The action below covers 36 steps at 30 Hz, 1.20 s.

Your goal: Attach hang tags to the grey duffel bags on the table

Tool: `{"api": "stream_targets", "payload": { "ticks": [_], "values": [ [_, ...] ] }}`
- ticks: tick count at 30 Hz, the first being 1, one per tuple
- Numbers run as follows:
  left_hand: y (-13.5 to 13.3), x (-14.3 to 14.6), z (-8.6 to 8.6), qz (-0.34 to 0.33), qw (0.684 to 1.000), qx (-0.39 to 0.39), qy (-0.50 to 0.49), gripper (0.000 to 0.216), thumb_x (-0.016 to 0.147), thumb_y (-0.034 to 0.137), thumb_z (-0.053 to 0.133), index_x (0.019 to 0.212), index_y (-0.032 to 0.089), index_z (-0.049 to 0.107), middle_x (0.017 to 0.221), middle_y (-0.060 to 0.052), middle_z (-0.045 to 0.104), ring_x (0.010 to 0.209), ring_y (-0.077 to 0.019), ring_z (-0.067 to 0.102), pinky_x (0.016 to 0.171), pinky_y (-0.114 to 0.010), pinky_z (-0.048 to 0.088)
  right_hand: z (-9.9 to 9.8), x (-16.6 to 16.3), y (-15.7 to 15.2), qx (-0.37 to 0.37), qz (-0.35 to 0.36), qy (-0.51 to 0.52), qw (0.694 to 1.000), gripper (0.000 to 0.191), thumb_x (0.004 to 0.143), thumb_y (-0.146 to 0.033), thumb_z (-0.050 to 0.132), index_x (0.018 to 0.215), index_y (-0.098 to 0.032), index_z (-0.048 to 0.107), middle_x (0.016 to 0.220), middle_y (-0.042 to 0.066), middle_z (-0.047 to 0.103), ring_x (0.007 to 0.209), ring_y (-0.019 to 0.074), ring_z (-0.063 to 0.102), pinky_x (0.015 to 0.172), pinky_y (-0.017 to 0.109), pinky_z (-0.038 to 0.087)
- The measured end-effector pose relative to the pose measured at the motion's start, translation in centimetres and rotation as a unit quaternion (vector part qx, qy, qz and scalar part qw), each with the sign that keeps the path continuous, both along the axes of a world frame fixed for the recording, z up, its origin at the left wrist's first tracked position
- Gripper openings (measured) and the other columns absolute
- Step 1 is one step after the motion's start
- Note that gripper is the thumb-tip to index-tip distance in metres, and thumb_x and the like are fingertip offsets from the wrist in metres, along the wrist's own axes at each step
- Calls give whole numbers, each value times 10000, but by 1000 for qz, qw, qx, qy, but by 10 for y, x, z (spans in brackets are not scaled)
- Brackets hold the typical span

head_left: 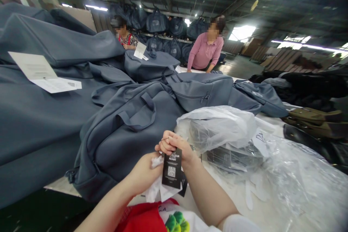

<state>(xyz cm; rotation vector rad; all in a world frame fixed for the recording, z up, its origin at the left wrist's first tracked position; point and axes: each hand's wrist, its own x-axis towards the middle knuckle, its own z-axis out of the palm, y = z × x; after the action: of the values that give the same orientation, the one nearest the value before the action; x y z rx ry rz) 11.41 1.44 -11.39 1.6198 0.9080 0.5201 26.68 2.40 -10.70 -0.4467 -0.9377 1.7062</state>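
Head view: right hand (174, 145) pinches black tag (172, 168) (one QR code); left hand (143, 176) clamps white paper (155, 190).

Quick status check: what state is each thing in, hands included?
Left hand: shut on white papers.
Right hand: shut on black tag, pinching its string.
Black tag: hanging upright, QR code facing camera.
Grey bag: lying flat, handle flopped on top.
Plastic bag: crumpled, lying beside the hands.

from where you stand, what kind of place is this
Likely a bag factory's packing floor: identical grey bags lie in piles, hanging bags line the back wall, and the right hand holds a black hang tag.
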Motion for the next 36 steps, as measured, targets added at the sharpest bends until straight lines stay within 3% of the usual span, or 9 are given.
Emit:
{"api": "stream_targets", "payload": {
  "ticks": [4,11,15,18,21,23,27,32,36],
  "values": [
    [2,-11,2,28,990,-121,-72,92,663,228,520,705,148,537,625,25,518,577,-113,456,554,-221,364,-4,8,4,35,6,-60,998,259,801,-402,676,754,-213,506,523,-104,319,496,84,334,926,405,395],
    [0,-11,-13,79,967,-204,-127,172,696,308,565,758,149,547,640,18,537,571,-113,469,551,-221,368,-20,14,8,52,73,-117,989,283,785,-400,714,823,-186,533,575,-77,460,524,71,385,748,308,436],
    [-2,-9,-12,50,984,-146,-89,313,702,380,685,878,135,600,814,-45,649,741,-178,582,702,-275,443,-16,9,6,60,51,-173,982,243,812,-369,693,814,-176,544,616,-56,537,544,67,440,774,297,447],
    [-2,-11,-9,64,994,-82,-28,288,664,349,711,826,143,593,793,-42,664,738,-195,596,687,-279,444,-15,3,8,59,-31,-160,985,222,847,-362,649,787,-186,528,587,-54,571,591,88,539,897,349,442],
    [1,-14,-7,82,996,-18,38,217,675,336,681,707,164,552,672,-7,629,645,-176,569,612,-265,416,-19,-2,9,-4,-157,-115,981,224,877,-383,595,800,-206,482,780,-5,682,772,127,638,877,344,471],
    [3,-17,-5,93,993,21,68,187,690,320,661,682,171,549,647,6,620,619,-166,559,598,-260,407,-21,-4,7,-10,-195,-154,969,223,890,-394,568,815,-210,467,958,36,703,922,155,646,846,332,485],
    [5,-24,-3,105,992,32,58,150,710,308,639,748,170,595,701,2,656,654,-172,590,626,-259,434,-25,-6,-6,66,-163,-315,933,177,898,-346,560,826,-199,495,1041,68,694,974,175,634,875,345,471],
    [4,-31,-5,108,991,48,64,159,708,311,649,702,168,579,669,6,636,644,-163,577,607,-247,421,-31,-7,-12,89,-116,-358,922,129,852,-278,613,946,-190,605,961,38,687,882,161,642,807,308,491],
    [3,-37,-8,79,994,21,76,177,689,307,665,669,164,562,653,6,617,628,-154,551,579,-239,400,-33,-6,-11,160,-116,-422,885,142,832,-205,605,937,-198,700,876,27,681,832,148,627,768,277,477]
  ]
}}
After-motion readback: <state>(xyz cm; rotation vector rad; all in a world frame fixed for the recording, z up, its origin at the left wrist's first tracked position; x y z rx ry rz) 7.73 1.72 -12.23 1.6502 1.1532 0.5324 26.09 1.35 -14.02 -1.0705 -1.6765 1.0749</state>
